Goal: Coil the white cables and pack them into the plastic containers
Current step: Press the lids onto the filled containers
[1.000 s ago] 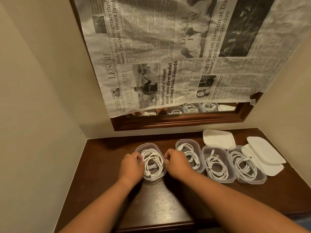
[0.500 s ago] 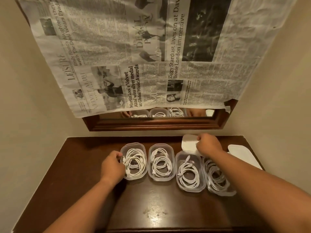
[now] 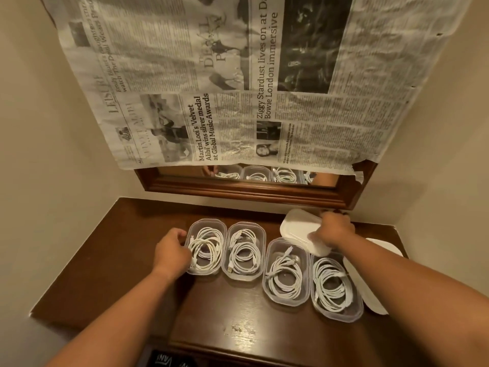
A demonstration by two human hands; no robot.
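Observation:
Several clear plastic containers stand in a row on the dark wooden table (image 3: 127,260), each holding coiled white cables. My left hand (image 3: 172,251) grips the left side of the leftmost container (image 3: 206,246). The second container (image 3: 244,251), third container (image 3: 287,271) and rightmost container (image 3: 334,287) stand uncovered. My right hand (image 3: 334,230) holds a white lid (image 3: 299,229), tilted up off the table behind the third container.
More white lids (image 3: 370,295) lie at the table's right edge, partly under my right forearm. A wood-framed mirror (image 3: 243,189) covered with newspaper (image 3: 238,88) hangs above the table's back. Walls close in on the left and right.
My right hand left the leftmost container, reached to the back right and picked up a white lid. My left hand stayed at the leftmost container.

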